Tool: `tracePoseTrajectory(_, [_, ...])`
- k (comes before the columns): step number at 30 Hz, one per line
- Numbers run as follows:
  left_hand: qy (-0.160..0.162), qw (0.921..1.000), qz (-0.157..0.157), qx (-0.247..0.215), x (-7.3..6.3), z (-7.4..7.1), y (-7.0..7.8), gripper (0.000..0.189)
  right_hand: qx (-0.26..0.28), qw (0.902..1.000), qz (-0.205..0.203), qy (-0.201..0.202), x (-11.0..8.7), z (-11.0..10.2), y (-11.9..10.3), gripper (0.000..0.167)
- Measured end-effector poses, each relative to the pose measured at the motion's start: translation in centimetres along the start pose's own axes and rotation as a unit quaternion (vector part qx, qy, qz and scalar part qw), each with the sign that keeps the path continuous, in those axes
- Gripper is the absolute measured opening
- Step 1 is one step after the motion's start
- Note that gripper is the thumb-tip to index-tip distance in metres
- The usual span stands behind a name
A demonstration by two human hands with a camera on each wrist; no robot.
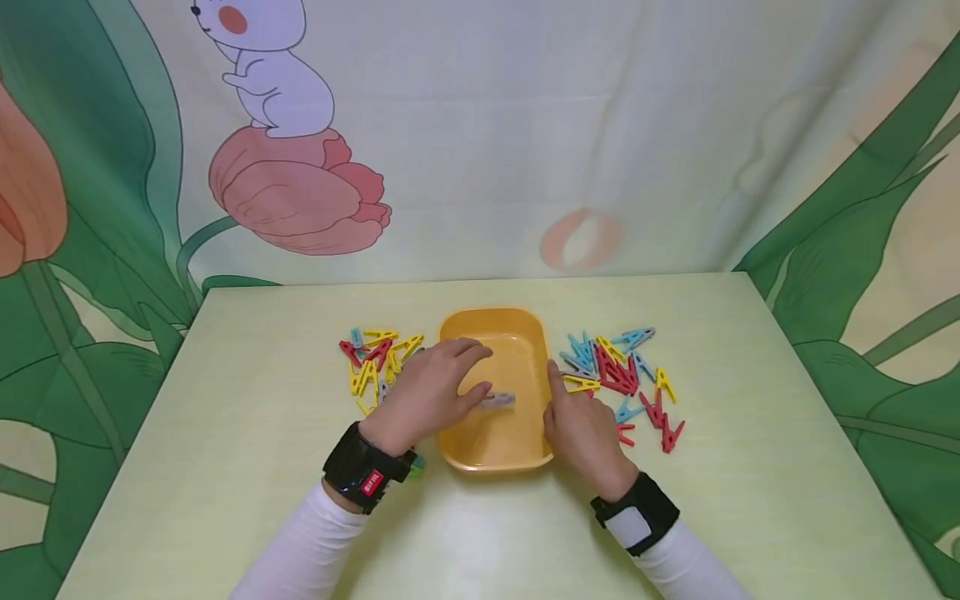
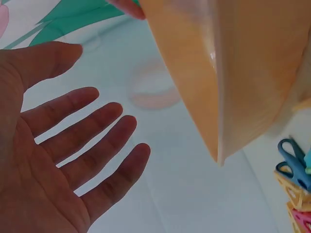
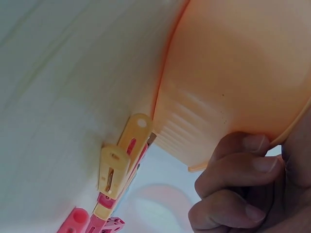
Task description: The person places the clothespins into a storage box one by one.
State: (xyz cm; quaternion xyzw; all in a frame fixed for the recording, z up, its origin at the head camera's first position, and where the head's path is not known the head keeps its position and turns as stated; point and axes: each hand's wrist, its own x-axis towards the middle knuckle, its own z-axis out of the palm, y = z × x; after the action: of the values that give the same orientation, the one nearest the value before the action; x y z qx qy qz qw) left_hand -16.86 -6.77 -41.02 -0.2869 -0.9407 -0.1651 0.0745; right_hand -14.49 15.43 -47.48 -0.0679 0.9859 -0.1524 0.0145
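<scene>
Spreading its fingers over the left side of the orange tray [image 1: 517, 358], the left hand [image 1: 429, 387] is open and holds nothing; the left wrist view shows its 4 fingers and thumb well separated. Just beside the thumb, 1 gray clothespin [image 1: 499, 400] appears within the tray's outline, slightly blurred; whether it touches the tray floor cannot be told. The right hand [image 1: 588, 433] grips the tray's right rim: the index finger extends along the edge, while the right wrist view shows the other fingers curled against the outer wall. The tray stands upright near the middle of the pale table [image 1: 247, 433], between 2 groups of clothespins. The left group [image 1: 381, 350], partly hidden by the left hand, includes yellow, red and blue pieces; the right group [image 1: 617, 373] contains red, blue and yellow pieces, some overlapping. Each wrist bears 1 black band, the left band [image 1: 358, 468] with a red label and the right band [image 1: 651, 507] with a pale patch. Behind the table hangs a printed curtain [image 1: 480, 150] with flowers, leaves and a white cartoon animal.
</scene>
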Motion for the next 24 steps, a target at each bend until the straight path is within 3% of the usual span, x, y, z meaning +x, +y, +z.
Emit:
tracePoseTrajectory(6, [0.011, 0.9996, -0.024, -0.007, -0.9, -1.5, -0.9, 0.047, 0.002, 1.0, 0.002, -0.004, -0.1, 0.1, 0.1, 0.063])
tracePoseTrajectory(12, [0.005, 0.9983, -0.056, -0.015, -2.6, -2.5, -2.3, 0.059, -0.002, 1.0, -0.006, 0.007, -0.1, 0.1, 0.2, 0.062])
tracePoseTrajectory(24, [-0.043, 0.9945, -0.093, 0.021, -7.9, -0.6, -4.2, 0.054, -0.001, 1.0, 0.0, 0.001, -0.1, 0.2, 0.1, 0.062])
